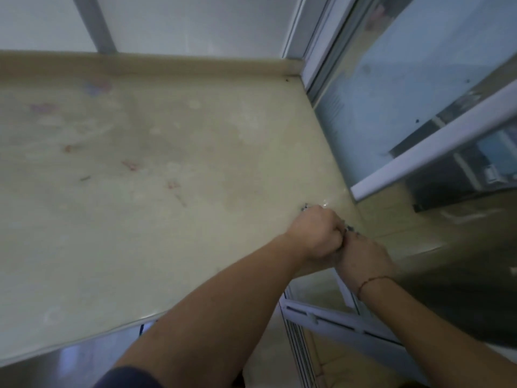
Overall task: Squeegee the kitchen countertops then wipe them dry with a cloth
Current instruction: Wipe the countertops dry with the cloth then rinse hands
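A beige countertop (145,169) fills the left and middle of the head view, with faint reddish marks and dull smears. At its right edge my left hand (313,233) and my right hand (361,256) are pressed together, fingers curled. Both grip a small dark grey item (349,228), of which only bits show between and beyond the knuckles. It is too hidden to tell whether it is a cloth or a squeegee. A wet glint (324,204) lies on the counter just beyond my left hand.
A raised beige lip (167,65) runs along the counter's back under a white wall. A white-framed sliding glass panel (419,152) stands along the right side. The counter's front edge (84,343) is near me; a white rail (335,317) and tiled floor lie below.
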Demonstrator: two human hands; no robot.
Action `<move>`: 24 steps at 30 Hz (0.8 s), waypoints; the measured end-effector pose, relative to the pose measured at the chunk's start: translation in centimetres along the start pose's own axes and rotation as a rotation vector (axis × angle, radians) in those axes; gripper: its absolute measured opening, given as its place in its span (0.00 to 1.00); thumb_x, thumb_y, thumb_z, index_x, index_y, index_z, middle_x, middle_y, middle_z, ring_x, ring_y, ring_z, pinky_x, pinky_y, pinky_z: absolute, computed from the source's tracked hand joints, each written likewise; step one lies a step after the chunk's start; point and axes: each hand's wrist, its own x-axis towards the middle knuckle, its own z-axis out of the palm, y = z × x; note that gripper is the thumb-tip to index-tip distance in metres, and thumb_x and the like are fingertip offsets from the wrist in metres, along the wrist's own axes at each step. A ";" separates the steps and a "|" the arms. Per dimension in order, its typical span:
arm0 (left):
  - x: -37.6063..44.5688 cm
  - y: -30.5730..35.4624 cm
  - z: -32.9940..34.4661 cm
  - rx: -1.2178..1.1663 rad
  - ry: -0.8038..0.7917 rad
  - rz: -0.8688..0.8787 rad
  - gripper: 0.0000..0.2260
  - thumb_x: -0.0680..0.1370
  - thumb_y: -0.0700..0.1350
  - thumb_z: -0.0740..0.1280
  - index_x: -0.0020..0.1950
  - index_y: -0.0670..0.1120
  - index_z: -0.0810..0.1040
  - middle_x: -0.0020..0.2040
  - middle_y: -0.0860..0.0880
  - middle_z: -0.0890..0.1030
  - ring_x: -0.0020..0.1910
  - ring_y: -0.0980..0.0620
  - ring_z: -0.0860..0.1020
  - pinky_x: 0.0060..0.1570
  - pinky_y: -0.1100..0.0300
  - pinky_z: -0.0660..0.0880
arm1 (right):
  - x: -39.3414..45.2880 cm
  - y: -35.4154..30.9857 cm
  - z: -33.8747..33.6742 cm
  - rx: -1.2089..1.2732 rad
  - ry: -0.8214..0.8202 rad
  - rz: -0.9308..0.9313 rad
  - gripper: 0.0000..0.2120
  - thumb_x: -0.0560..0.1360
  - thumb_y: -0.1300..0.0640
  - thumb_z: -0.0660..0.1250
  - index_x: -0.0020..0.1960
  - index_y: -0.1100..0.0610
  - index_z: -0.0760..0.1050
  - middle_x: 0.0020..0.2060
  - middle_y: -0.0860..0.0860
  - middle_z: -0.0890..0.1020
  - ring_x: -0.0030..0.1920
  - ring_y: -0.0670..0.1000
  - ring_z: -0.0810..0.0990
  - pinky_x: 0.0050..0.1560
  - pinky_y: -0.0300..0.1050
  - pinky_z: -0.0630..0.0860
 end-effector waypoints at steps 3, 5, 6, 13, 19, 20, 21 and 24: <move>-1.9 -1.0 -0.9 -0.002 0.032 -0.006 0.18 0.62 0.44 0.56 0.38 0.40 0.84 0.38 0.38 0.83 0.38 0.38 0.79 0.40 0.56 0.76 | -1.9 -2.7 0.4 0.142 0.005 -0.025 0.10 0.78 0.55 0.59 0.52 0.58 0.76 0.49 0.58 0.82 0.48 0.60 0.80 0.39 0.43 0.65; -3.8 -2.2 -2.0 0.038 0.037 -0.007 0.17 0.63 0.44 0.56 0.36 0.39 0.82 0.37 0.38 0.83 0.38 0.38 0.79 0.37 0.60 0.70 | -2.9 -4.8 0.7 0.170 0.022 -0.076 0.11 0.78 0.53 0.58 0.53 0.57 0.75 0.49 0.57 0.82 0.48 0.59 0.80 0.39 0.43 0.64; -5.0 -3.0 -2.6 0.068 0.044 -0.007 0.16 0.63 0.44 0.56 0.36 0.40 0.82 0.37 0.39 0.82 0.38 0.39 0.78 0.37 0.61 0.66 | -3.3 -6.0 0.8 0.172 0.027 -0.103 0.12 0.78 0.52 0.56 0.52 0.56 0.75 0.49 0.56 0.82 0.48 0.59 0.80 0.38 0.44 0.64; -18.0 -10.3 -8.1 0.104 0.217 -0.039 0.09 0.64 0.44 0.57 0.26 0.43 0.74 0.27 0.44 0.77 0.27 0.42 0.72 0.29 0.60 0.67 | -7.5 -19.0 0.0 0.112 -0.025 -0.402 0.15 0.78 0.47 0.55 0.58 0.55 0.71 0.54 0.55 0.81 0.52 0.59 0.81 0.46 0.47 0.73; -33.0 -15.9 -12.6 0.143 0.422 -0.163 0.07 0.63 0.43 0.57 0.25 0.44 0.68 0.26 0.45 0.73 0.26 0.41 0.69 0.26 0.53 0.70 | -13.4 -32.1 -0.3 0.101 -0.062 -0.719 0.13 0.77 0.50 0.56 0.56 0.55 0.70 0.51 0.55 0.81 0.50 0.58 0.81 0.45 0.48 0.73; -35.3 -16.6 -13.1 0.143 0.454 -0.177 0.06 0.63 0.42 0.57 0.25 0.43 0.67 0.26 0.46 0.72 0.26 0.42 0.69 0.26 0.53 0.69 | -14.2 -34.2 -0.3 0.088 -0.050 -0.760 0.12 0.75 0.50 0.59 0.54 0.56 0.72 0.48 0.55 0.82 0.47 0.58 0.82 0.43 0.48 0.73; -37.4 -17.3 -13.6 0.144 0.483 -0.182 0.06 0.63 0.40 0.57 0.25 0.43 0.67 0.26 0.46 0.72 0.27 0.43 0.68 0.27 0.52 0.69 | -14.9 -36.1 -0.2 0.077 -0.014 -0.806 0.10 0.72 0.51 0.63 0.49 0.56 0.74 0.41 0.56 0.82 0.41 0.58 0.82 0.40 0.48 0.74; -43.0 -18.8 -14.3 0.170 0.534 -0.149 0.06 0.63 0.34 0.58 0.28 0.42 0.71 0.29 0.45 0.75 0.31 0.43 0.73 0.32 0.51 0.73 | -16.4 -40.2 0.7 0.044 0.086 -0.947 0.08 0.66 0.51 0.60 0.39 0.56 0.73 0.31 0.55 0.79 0.31 0.58 0.78 0.34 0.48 0.71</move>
